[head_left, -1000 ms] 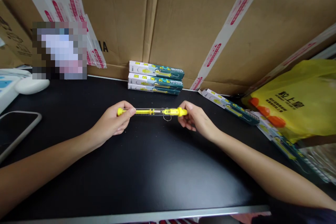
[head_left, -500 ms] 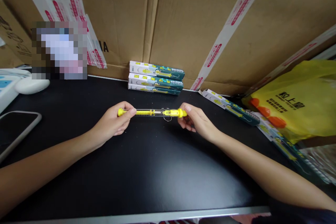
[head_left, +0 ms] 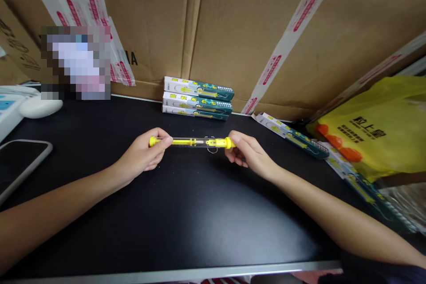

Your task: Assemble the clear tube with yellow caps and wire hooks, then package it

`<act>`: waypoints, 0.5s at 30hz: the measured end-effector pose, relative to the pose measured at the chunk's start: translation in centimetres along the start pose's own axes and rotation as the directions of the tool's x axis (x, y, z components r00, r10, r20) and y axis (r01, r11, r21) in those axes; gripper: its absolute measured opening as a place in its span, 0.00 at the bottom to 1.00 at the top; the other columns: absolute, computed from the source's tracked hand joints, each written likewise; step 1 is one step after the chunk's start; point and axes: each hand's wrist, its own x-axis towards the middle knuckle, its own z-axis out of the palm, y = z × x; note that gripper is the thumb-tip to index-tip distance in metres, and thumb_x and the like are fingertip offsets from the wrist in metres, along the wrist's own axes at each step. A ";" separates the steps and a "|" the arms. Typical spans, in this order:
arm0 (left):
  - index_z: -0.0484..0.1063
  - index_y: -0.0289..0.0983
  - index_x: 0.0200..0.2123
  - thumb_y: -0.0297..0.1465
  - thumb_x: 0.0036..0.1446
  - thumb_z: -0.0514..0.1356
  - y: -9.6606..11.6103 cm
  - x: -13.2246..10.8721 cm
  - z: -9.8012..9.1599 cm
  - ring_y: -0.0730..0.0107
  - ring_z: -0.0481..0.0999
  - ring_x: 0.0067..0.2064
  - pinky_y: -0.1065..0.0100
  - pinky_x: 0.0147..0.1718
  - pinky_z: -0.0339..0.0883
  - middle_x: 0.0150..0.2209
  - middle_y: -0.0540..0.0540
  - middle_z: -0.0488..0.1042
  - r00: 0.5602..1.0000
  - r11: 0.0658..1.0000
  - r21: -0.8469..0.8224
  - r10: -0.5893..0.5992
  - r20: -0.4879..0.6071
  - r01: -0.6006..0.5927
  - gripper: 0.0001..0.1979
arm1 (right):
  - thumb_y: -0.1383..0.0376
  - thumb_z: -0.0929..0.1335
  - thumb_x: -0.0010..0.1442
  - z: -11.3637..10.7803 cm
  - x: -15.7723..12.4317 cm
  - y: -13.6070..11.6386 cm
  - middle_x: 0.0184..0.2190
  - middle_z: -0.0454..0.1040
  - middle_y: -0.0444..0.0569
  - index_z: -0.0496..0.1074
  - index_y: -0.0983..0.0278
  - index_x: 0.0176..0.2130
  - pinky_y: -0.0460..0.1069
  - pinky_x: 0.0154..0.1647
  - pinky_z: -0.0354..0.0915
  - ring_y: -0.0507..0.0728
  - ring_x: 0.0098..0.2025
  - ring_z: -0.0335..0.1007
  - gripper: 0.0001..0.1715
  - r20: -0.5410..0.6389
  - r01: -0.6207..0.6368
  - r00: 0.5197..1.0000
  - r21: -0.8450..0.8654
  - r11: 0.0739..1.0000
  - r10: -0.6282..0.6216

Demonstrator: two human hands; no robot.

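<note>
A clear tubular spring scale [head_left: 183, 142] with a yellow scale strip and yellow end caps lies level between my hands, above the black table. My left hand [head_left: 146, 150] is closed on its left end, thumb along the tube. The yellow cap at the other end is pinched between the thumb and fingers of my right hand [head_left: 244, 148]. A thin metal ring [head_left: 212, 151] hangs by the tube near that right cap. Part of each cap is hidden by my fingers.
Several printed spring-scale boxes [head_left: 197, 105] are stacked against a large cardboard carton [head_left: 233, 22]. More boxes [head_left: 293, 135] lie at the right beside a yellow bag [head_left: 376, 128]. At the left are a phone [head_left: 23, 164] and a white mouse [head_left: 41, 106].
My right thumb has shifted very slightly on the yellow cap. The spring scale and my left hand stay in place.
</note>
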 end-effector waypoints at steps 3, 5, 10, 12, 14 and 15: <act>0.62 0.39 0.33 0.43 0.59 0.62 0.0 0.0 0.0 0.84 0.47 0.15 0.81 0.12 0.43 0.15 0.62 0.51 1.000 1.000 -0.004 0.003 -0.008 -0.003 0.15 | 0.48 0.59 0.68 -0.1 0.0 0.0 0.20 0.66 0.40 0.59 0.62 0.31 0.41 0.16 0.50 0.46 0.18 0.56 0.23 -0.006 0.013 1.000 0.018 1.000 -0.013; 0.62 0.39 0.33 0.43 0.59 0.62 0.1 0.0 0.0 0.84 0.47 0.15 0.81 0.12 0.43 0.15 0.62 0.51 1.000 1.000 -0.004 0.007 -0.013 -0.007 0.15 | 0.49 0.60 0.68 -0.1 0.0 0.1 0.21 0.68 0.39 0.59 0.61 0.34 0.41 0.15 0.49 0.46 0.18 0.56 0.19 -0.006 0.019 1.000 0.057 0.998 -0.019; 0.62 0.39 0.33 0.43 0.59 0.62 0.2 -0.1 0.0 0.83 0.47 0.15 0.81 0.12 0.43 0.15 0.62 0.51 1.000 1.000 0.000 -0.001 -0.011 0.001 0.15 | 0.50 0.61 0.67 -0.1 0.1 0.0 0.21 0.68 0.39 0.59 0.61 0.32 0.41 0.15 0.50 0.46 0.18 0.56 0.19 0.002 0.005 1.000 0.056 0.998 -0.005; 0.62 0.39 0.33 0.42 0.59 0.62 0.2 -0.2 0.0 0.84 0.47 0.15 0.81 0.12 0.43 0.15 0.62 0.51 1.000 1.000 -0.002 -0.004 -0.006 0.004 0.15 | 0.49 0.60 0.68 -0.1 0.1 0.0 0.20 0.67 0.40 0.59 0.62 0.29 0.41 0.15 0.50 0.46 0.18 0.57 0.23 0.004 -0.003 1.000 0.024 1.000 0.003; 0.63 0.39 0.33 0.42 0.59 0.62 0.1 -0.2 0.0 0.84 0.48 0.15 0.81 0.12 0.43 0.15 0.62 0.51 1.000 1.000 -0.007 -0.001 -0.005 0.001 0.14 | 0.47 0.59 0.68 -0.1 0.1 0.0 0.20 0.66 0.41 0.60 0.62 0.28 0.41 0.15 0.49 0.46 0.18 0.57 0.25 0.000 -0.003 1.000 0.026 1.000 0.003; 0.63 0.39 0.33 0.42 0.59 0.62 0.1 -0.2 0.1 0.84 0.48 0.15 0.81 0.12 0.43 0.16 0.61 0.51 1.000 1.000 -0.011 0.003 -0.009 -0.003 0.14 | 0.46 0.59 0.67 0.0 0.1 0.1 0.21 0.67 0.41 0.60 0.62 0.30 0.41 0.14 0.50 0.46 0.18 0.57 0.24 0.003 0.003 1.000 0.050 0.999 -0.004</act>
